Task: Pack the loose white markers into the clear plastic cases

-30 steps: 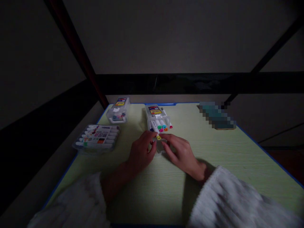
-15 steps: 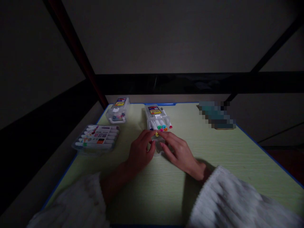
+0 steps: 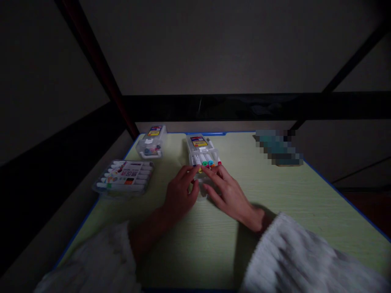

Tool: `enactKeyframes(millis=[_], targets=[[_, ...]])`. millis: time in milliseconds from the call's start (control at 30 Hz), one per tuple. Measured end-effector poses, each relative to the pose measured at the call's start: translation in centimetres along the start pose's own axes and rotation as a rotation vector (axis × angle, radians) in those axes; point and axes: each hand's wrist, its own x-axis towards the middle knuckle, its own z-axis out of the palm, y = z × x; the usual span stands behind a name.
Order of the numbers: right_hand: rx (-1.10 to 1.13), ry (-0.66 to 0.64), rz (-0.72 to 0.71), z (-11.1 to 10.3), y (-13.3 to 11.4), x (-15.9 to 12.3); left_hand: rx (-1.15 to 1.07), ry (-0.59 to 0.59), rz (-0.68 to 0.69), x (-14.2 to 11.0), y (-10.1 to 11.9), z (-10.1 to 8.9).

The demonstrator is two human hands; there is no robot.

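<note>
A clear plastic marker box [image 3: 192, 147] lies in the middle of the table with its near end open. White markers with coloured ends show inside, green and blue among them. At the opening, the index fingertips of my left hand [image 3: 180, 193] and my right hand [image 3: 230, 194] meet at a marker with a yellow end [image 3: 200, 170]. Both thumbs stand apart from the fingers, over the box's clear flap [image 3: 202, 195], which is partly hidden. My right hand's other fingers spread towards the box's right corner. A white marker with a red end [image 3: 219, 162] lies along the box's right side.
Another clear box [image 3: 149, 148] stands at the back left. In front of it lies a flat clear case of white markers [image 3: 125, 177]. A blurred-out flat object [image 3: 277, 148] rests at the back right. The table [image 3: 183, 252] has a blue edge.
My right hand's fingers have spread further apart, with some now up by the box's right corner. The yellow end has moved slightly away from me, towards the box. My left hand has barely shifted.
</note>
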Motion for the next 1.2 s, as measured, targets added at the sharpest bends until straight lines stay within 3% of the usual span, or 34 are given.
enactKeyframes(millis=[967, 1067, 1200], targets=[[-0.098, -0.050, 0.007, 0.2, 0.2, 0.5, 0.102, -0.108, -0.071, 0.3, -0.2, 0.0], [-0.096, 0.041, -0.059, 0.1, 0.4, 0.3, 0.095, -0.106, -0.072, 0.3, -0.2, -0.1], [-0.058, 0.313, -0.090, -0.3, 0.9, 0.0, 0.092, -0.112, -0.079, 0.3, -0.1, -0.1]])
